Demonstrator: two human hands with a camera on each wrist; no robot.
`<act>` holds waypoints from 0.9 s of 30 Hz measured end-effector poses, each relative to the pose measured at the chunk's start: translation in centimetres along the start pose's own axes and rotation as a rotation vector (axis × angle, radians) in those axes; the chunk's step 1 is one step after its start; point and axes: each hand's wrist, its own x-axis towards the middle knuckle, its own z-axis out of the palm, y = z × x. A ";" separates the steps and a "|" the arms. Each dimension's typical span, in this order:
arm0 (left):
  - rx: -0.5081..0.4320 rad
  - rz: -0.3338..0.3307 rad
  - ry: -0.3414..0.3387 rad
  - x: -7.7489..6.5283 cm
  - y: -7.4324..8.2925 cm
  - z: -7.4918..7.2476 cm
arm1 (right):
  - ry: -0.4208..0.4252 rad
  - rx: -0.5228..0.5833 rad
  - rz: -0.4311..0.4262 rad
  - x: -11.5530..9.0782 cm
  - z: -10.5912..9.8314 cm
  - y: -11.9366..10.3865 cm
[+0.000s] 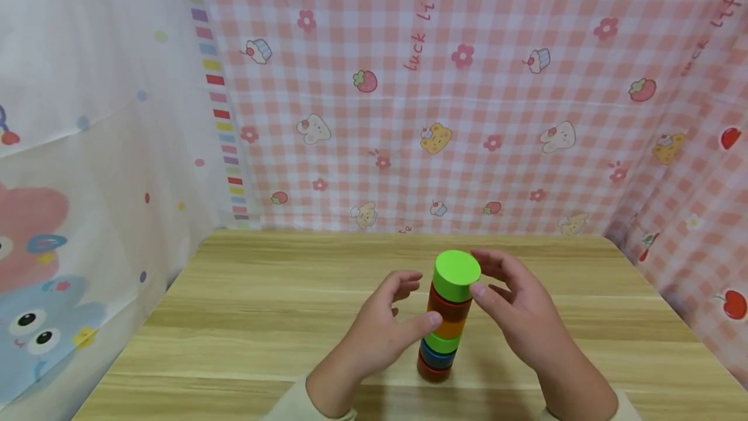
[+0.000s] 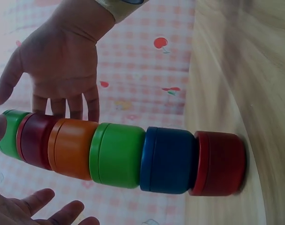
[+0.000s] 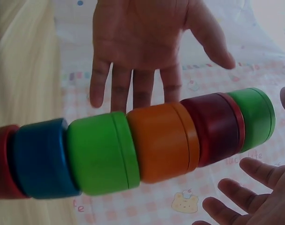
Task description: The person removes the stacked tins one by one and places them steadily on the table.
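Several round lidded pots stand in one upright column on the wooden table. From the top they run green [image 1: 458,271], dark red [image 2: 39,140], orange [image 3: 161,143], green [image 2: 116,157], blue [image 2: 165,159] and red [image 2: 219,163] at the base. My left hand [image 1: 380,323] is on the column's left, fingers loosely spread, its thumb in front of the orange pot in the head view. On the other side my right hand [image 1: 528,317] is beside the top green pot with relaxed fingers. Neither hand grips a pot; whether a fingertip touches the column I cannot tell.
The wooden table [image 1: 234,317] reaches back to a pink checked cloth [image 1: 397,109] hanging behind it. A white cloth with cartoon figures [image 1: 117,167] hangs at the left, and checked cloth [image 1: 695,213] continues along the right.
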 end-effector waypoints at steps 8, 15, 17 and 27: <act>-0.038 0.013 -0.019 1.2 0.3 1.1 | -0.005 0.060 -0.028 0.4 0.1 -0.4; -0.074 0.038 -0.029 1.9 0.7 2.0 | -0.018 0.076 -0.057 0.3 -0.2 -0.3; -0.076 0.039 -0.030 1.9 0.6 2.2 | -0.020 0.077 -0.068 0.2 -0.2 -0.3; -0.078 0.059 -0.048 1.9 0.4 2.4 | -0.021 0.080 -0.067 -0.1 0.6 -0.2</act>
